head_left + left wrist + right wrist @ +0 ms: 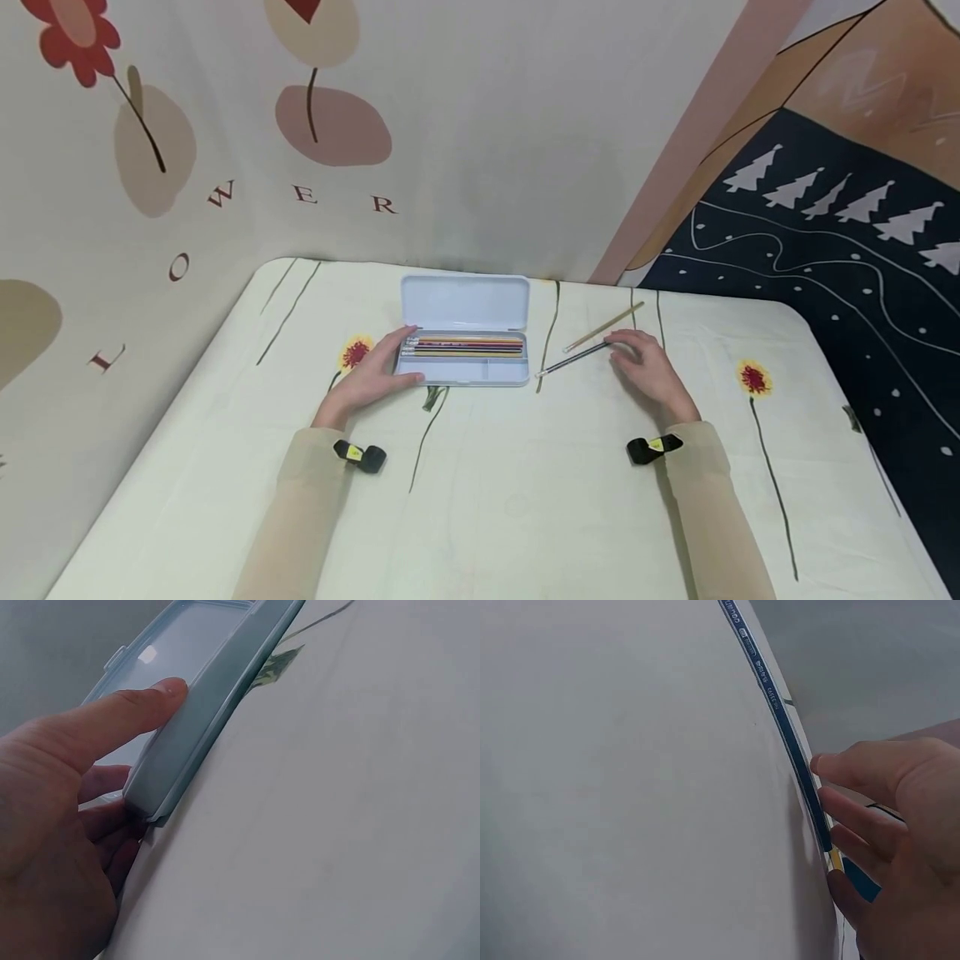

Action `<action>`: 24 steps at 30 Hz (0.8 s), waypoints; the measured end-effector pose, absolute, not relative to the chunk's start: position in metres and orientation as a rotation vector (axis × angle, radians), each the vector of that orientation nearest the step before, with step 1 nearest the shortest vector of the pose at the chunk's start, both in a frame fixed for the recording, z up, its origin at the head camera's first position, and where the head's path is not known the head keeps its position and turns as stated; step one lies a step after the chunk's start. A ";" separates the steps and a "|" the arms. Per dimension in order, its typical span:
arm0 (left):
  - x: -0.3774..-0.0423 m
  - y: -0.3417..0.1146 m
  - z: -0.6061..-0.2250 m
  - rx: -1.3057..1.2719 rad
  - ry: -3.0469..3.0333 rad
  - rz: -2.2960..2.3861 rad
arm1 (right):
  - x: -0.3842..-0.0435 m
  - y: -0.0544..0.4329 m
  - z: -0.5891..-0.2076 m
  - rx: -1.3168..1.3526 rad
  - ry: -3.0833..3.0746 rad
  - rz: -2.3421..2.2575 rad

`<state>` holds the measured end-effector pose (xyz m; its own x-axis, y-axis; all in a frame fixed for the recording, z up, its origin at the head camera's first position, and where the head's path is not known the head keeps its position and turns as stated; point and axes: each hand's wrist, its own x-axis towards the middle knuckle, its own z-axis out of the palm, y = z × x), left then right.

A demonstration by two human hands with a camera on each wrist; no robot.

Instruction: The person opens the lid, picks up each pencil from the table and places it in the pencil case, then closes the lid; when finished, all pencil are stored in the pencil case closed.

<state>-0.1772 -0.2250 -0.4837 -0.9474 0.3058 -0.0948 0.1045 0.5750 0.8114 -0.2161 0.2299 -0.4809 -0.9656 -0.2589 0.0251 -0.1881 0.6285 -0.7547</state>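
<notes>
A pale blue pencil case [465,302] lies with its lid up; its lower half holds several pencils [468,346]. My left hand [378,372] grips its left end. In the left wrist view, the thumb [174,687] lies on the front rim and the fingers are around the end, partly hidden. On the right, my right hand [647,367] reaches down to a dark blue pencil [573,360], fingertips right along its far end. In the right wrist view this pencil [780,712] shows its whole width beside the slightly bent, spread fingers. Just behind it lies a yellowish pencil [603,326].
A white tablecloth [510,500] with printed flowers and stems covers the table. A pale wall hanging [510,167] rises behind its back edge, and a dark one with white trees [832,275] stands at the right. Each wrist wears a small black camera [360,456].
</notes>
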 end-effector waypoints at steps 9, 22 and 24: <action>-0.178 -0.225 -0.484 0.341 2.583 1.305 | -0.213 0.235 -0.483 -0.399 2.765 -1.287; -0.177 -0.225 -0.484 0.329 2.578 1.311 | -0.210 0.235 -0.483 -0.487 2.709 -1.287; -0.177 -0.225 -0.484 0.329 2.576 1.312 | -0.209 0.235 -0.482 -0.481 2.707 -1.278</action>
